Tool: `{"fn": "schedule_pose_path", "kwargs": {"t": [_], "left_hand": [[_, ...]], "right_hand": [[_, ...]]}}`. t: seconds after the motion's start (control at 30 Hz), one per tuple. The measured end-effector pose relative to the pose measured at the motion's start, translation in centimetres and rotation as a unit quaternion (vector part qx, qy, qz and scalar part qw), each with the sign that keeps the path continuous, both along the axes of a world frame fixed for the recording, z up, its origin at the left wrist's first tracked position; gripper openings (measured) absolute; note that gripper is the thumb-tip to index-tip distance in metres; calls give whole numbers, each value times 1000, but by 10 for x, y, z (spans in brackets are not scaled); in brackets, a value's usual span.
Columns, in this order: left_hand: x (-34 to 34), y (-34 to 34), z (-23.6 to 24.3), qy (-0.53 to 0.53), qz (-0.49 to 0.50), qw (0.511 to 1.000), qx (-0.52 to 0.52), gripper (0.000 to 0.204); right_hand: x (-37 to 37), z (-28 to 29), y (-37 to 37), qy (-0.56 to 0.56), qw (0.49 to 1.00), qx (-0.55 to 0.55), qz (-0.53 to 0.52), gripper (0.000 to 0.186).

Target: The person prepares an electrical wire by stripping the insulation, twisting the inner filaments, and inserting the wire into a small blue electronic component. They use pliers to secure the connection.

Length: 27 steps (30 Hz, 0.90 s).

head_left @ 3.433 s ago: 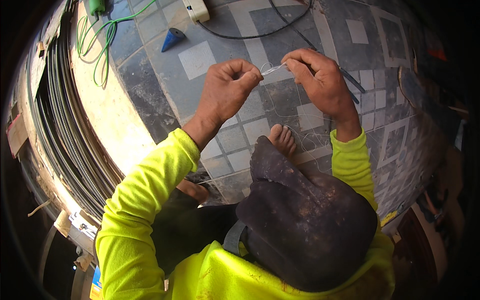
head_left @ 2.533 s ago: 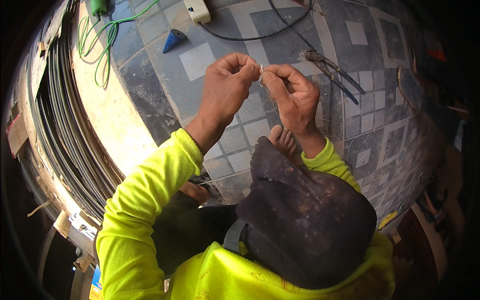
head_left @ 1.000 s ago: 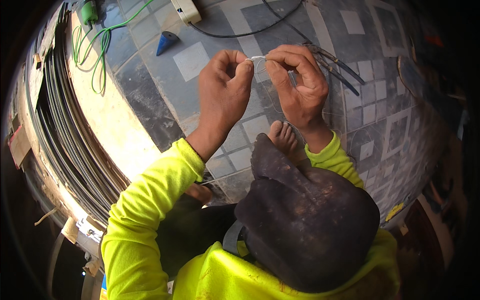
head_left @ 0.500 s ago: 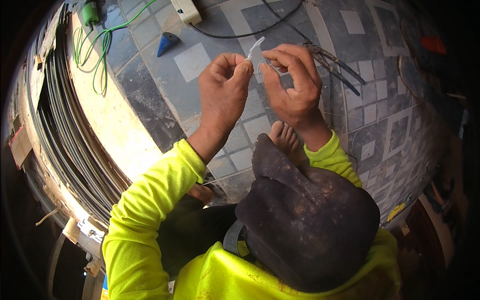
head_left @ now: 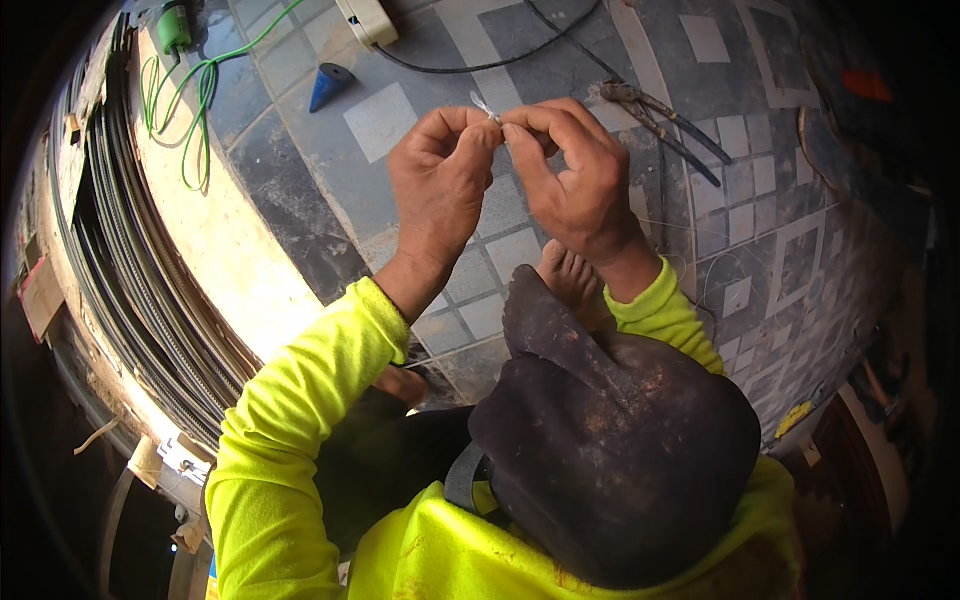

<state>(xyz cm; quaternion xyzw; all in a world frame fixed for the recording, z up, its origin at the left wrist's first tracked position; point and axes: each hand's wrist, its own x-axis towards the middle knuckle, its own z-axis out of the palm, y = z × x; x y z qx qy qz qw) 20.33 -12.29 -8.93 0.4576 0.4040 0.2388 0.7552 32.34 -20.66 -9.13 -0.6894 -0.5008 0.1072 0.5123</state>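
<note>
A short bunch of white string [head_left: 481,103] sticks up between my two hands, over the tiled floor. My left hand [head_left: 440,180] is closed, pinching the string between thumb and forefinger. Against it, fingertip to fingertip, my right hand [head_left: 575,175] pinches at the same spot. Whatever part of the string lies inside the fingertips is hidden. Just right of my right hand, pincers [head_left: 655,120] with long dark handles lie on the floor. To the left of my left hand a blue cone-shaped piece [head_left: 329,86] lies on the tiles.
Long dark ribbed bars [head_left: 140,260] run along the left side. A green plug-like tool [head_left: 174,28] and a tangled green cord [head_left: 207,80] lie at the upper left. A cream power strip [head_left: 367,20] with a black cable [head_left: 470,71] sits at the top. Thin line curls over the tiles at right.
My right hand has moved left and its fingers have closed at the left fingertips. The thin loop it held is no longer visible, and less string sticks up.
</note>
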Motion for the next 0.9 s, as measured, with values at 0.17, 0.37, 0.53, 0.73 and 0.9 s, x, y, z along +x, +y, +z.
{"fn": "schedule_pose_path", "kwargs": {"t": [0.17, 0.37, 0.53, 0.73, 0.9], "left_hand": [[-2, 2, -4, 16, 3, 1000, 17, 10], [4, 1, -1, 104, -5, 994, 38, 16], [1, 7, -9, 62, -14, 998, 29, 14], [1, 9, -7, 71, -45, 995, 54, 14], [0, 12, -4, 53, -69, 994, 67, 14]], "right_hand": [[4, -5, 3, -46, 999, -22, 2, 12], [6, -11, 4, -63, 998, -12, 1, 13], [6, -5, -8, 325, 943, -60, -17, 3], [23, -1, -13, 148, 988, 36, 19, 13], [29, -11, -10, -103, 990, -20, 99, 18]]}}
